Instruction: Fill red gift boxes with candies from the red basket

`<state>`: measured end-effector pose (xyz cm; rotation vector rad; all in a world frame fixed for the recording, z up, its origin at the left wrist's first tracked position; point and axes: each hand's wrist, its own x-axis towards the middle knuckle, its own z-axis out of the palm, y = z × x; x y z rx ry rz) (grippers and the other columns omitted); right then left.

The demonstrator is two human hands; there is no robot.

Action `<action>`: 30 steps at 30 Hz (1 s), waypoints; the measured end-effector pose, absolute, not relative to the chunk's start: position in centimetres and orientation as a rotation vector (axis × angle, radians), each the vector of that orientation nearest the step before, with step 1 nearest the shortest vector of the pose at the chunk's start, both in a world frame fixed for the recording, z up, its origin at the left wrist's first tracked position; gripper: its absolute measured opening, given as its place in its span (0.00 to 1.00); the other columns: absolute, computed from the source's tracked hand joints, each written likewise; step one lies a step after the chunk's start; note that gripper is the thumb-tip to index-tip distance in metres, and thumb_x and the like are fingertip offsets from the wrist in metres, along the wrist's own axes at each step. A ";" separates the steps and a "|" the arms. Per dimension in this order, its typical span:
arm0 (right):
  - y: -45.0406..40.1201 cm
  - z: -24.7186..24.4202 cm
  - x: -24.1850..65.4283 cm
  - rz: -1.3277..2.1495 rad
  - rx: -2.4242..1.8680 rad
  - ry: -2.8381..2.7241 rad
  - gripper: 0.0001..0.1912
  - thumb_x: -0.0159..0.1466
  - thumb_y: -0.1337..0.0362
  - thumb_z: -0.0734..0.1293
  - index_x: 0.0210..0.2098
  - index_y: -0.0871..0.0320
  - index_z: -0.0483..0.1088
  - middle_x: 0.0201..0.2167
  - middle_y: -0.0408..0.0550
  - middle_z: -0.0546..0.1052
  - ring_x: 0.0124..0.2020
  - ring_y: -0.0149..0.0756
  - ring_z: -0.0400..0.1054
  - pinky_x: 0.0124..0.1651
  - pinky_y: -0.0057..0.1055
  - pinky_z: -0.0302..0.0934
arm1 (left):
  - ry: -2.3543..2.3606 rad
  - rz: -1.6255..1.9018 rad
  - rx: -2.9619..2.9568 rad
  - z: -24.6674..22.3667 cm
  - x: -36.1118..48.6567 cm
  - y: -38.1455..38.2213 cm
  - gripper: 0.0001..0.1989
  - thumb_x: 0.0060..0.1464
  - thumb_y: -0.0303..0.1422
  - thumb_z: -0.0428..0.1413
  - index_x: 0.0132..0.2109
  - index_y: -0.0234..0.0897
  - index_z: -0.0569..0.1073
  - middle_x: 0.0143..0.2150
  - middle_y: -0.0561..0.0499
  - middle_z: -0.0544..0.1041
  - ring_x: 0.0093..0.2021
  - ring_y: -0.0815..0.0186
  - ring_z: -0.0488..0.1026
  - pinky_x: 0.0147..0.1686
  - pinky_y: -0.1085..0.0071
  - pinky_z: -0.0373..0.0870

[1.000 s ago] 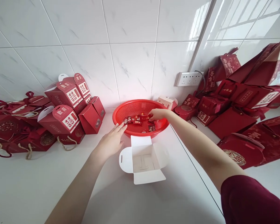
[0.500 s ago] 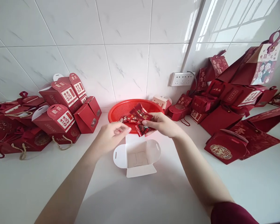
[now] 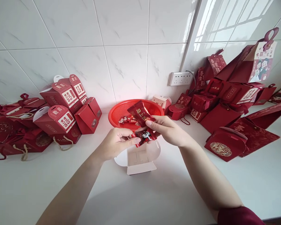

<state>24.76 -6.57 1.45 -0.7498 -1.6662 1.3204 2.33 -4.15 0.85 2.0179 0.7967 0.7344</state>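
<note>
Between thumb and fingers, my right hand (image 3: 167,129) grips a red candy packet (image 3: 140,113) with gold print. Below it is a smaller candy in a dark and red wrapper (image 3: 145,136), whose left end my left hand (image 3: 117,142) pinches; its right end lies against my right fingers. Both hands are above an open gift box (image 3: 138,157), pale inside, with its flaps spread. Just behind stands a red plastic basket (image 3: 113,114) with several wrapped candies (image 3: 126,119) in it, partly hidden by the packet and hands.
Red gift boxes with cord handles (image 3: 58,120) are stacked at the left. More red boxes and bags (image 3: 231,93) crowd the right. A power strip (image 3: 181,78) is fixed to the tiled wall behind, and a small pale box (image 3: 161,102) stands beside the basket.
My left hand has moved right and taken hold of the end of the smaller candy. My right hand, with the packets, has come slightly nearer and lower, over the open box.
</note>
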 end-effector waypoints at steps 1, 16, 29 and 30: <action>-6.7 1.5 24.8 1.296 -0.751 -1.666 0.17 0.69 0.52 0.62 0.39 0.59 0.73 0.33 0.48 0.77 0.32 0.32 0.74 0.32 0.27 0.72 | 0.776 0.793 2.040 0.7 2.4 -4.2 0.13 0.56 0.40 0.60 0.29 0.34 0.76 0.28 0.50 0.74 0.32 0.65 0.72 0.33 0.69 0.69; -7.2 0.6 23.4 0.578 -1.018 -1.840 0.22 0.72 0.51 0.55 0.25 0.56 0.55 0.21 0.39 0.61 0.22 0.28 0.54 0.26 0.27 0.51 | 0.664 0.717 1.879 -0.5 4.8 -6.0 0.12 0.58 0.38 0.58 0.34 0.33 0.78 0.30 0.50 0.75 0.35 0.65 0.72 0.36 0.70 0.70; -7.4 1.0 23.9 0.586 -0.858 -1.989 0.18 0.73 0.57 0.55 0.28 0.56 0.59 0.25 0.39 0.64 0.25 0.28 0.56 0.30 0.27 0.52 | 0.615 0.523 1.691 -0.1 4.7 -6.0 0.11 0.55 0.36 0.61 0.38 0.32 0.80 0.37 0.46 0.79 0.43 0.59 0.75 0.44 0.67 0.71; -7.4 1.0 23.9 0.584 -0.862 -1.985 0.18 0.73 0.57 0.55 0.27 0.56 0.58 0.25 0.39 0.63 0.25 0.28 0.55 0.29 0.27 0.52 | 0.613 0.520 1.675 -0.1 4.7 -5.9 0.11 0.55 0.37 0.61 0.38 0.32 0.80 0.37 0.46 0.79 0.43 0.59 0.76 0.44 0.67 0.72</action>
